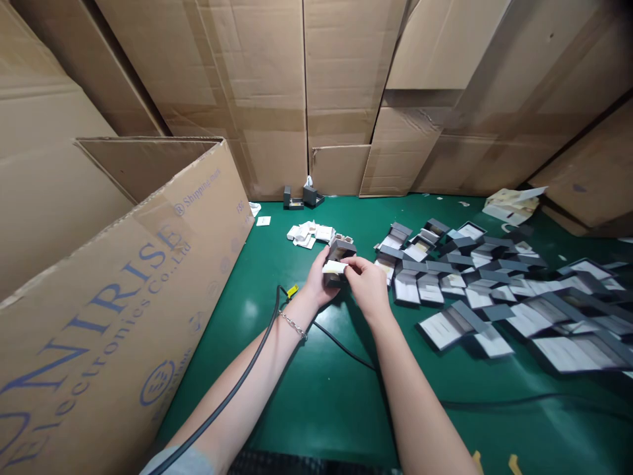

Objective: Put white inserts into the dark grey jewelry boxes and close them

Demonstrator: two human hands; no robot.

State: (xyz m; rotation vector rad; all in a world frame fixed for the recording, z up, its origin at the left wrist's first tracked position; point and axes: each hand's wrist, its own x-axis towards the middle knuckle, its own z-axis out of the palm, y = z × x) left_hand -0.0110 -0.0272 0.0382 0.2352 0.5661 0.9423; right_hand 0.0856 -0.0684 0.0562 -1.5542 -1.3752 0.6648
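Note:
My left hand (316, 280) grips a small dark grey open box (341, 252) from below and the side. My right hand (364, 285) pinches a white foam or card insert (333, 267) at the front of that box, and the insert's end sticks out toward my left hand. A loose pile of white inserts (306, 232) lies just beyond my hands. To the right, many open grey boxes with white linings (469, 290) are spread over the green mat (316, 396). A chain bracelet (293, 325) circles my left wrist.
Large cardboard sheets and cartons stand along the back and left, with a printed carton (119, 310) close on the left. A black cable (257, 349) crosses my left forearm and the mat. Several dark objects (301, 196) stand by the back wall.

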